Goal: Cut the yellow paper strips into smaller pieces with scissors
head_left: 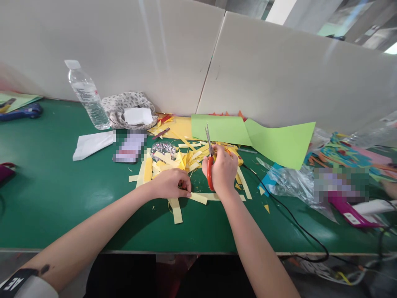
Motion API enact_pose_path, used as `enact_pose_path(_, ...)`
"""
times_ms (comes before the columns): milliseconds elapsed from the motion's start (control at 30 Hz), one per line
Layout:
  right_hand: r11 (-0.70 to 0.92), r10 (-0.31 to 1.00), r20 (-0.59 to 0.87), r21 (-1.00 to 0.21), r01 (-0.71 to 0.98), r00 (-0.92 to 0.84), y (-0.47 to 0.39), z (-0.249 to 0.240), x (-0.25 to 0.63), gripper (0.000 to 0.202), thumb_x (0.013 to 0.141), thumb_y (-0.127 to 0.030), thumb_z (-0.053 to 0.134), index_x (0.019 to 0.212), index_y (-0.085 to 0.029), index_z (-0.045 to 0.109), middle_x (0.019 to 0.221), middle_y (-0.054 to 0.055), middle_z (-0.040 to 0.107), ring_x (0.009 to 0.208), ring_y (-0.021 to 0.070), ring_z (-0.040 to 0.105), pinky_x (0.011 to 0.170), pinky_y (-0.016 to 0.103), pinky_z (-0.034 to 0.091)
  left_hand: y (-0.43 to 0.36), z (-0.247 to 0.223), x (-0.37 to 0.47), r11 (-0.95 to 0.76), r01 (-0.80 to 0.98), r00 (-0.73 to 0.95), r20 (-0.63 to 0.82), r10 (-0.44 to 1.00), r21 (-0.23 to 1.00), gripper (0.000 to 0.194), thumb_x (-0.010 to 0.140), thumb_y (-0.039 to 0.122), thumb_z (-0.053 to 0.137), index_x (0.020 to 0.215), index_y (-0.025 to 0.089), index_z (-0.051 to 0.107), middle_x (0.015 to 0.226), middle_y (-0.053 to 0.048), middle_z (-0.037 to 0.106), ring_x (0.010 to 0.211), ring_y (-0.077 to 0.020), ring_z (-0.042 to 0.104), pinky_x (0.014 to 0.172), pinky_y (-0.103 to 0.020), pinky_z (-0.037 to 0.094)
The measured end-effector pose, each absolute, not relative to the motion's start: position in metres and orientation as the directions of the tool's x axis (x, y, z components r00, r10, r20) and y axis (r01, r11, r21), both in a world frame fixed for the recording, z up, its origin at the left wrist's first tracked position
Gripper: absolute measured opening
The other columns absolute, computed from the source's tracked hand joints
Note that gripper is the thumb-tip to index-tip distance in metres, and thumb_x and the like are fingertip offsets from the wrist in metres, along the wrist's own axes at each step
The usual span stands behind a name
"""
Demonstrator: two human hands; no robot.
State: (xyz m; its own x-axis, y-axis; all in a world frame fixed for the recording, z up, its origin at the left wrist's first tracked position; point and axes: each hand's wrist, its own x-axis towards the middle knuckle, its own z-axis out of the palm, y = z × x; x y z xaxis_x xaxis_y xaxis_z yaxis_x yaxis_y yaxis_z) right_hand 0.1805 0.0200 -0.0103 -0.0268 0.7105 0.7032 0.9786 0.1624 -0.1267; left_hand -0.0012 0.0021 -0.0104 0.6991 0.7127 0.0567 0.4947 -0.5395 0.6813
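Note:
Pinched between the thumb and fingers of my left hand (172, 183) is the end of a pale yellow paper strip (199, 198), which points to the right just above the table. My right hand (225, 167) is closed round the red-orange handles of a pair of scissors (210, 171), blades pointing up and away from me. More yellow paper strips (189, 159) lie in a loose heap behind and between both hands. A round clear dish of small sequins or beads (163, 151) sits at the heap's left, partly covered by strips.
A water bottle (88, 97) stands at the back left, beside a spotted pouch (128, 105), a white tissue (93, 144) and a phone (130, 147). Green paper sheets (279, 140) rest against the partition. A black cable (288, 217), clear plastic (288, 186) and a magenta glue gun (350, 211) lie rightward.

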Motion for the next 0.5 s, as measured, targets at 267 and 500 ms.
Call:
enact_pose_path(267,0.165,0.706,0.708,-0.169,0.972,0.004,0.02,-0.008,0.181,0.028,0.078,-0.028,0.046,0.101,-0.016,0.054,0.074,0.007,0.066,0.072,0.0223,0.058,0.089,0.041,0.035,0.01,-0.007,-0.002,-0.301,0.353,0.48,0.105,0.871,0.886,0.015,0.068,0.037,0.068,0.068,0.022,0.066,0.072,-0.001,0.064,0.067,-0.0148,0.054,0.06,-0.027,0.039)
enact_pose_path(500,0.286,0.665,0.746,-0.2,0.937,-0.043,0.019,-0.006,0.18,0.023,0.078,-0.029,0.048,0.098,-0.02,0.055,0.082,0.004,0.066,0.08,0.0208,0.059,0.097,0.043,0.029,0.016,-0.005,-0.008,-0.003,0.026,0.165,-0.001,0.986,1.0,0.026,0.067,0.044,0.069,0.071,0.02,0.061,0.072,-0.001,0.059,0.064,-0.012,0.052,0.059,-0.026,0.04)
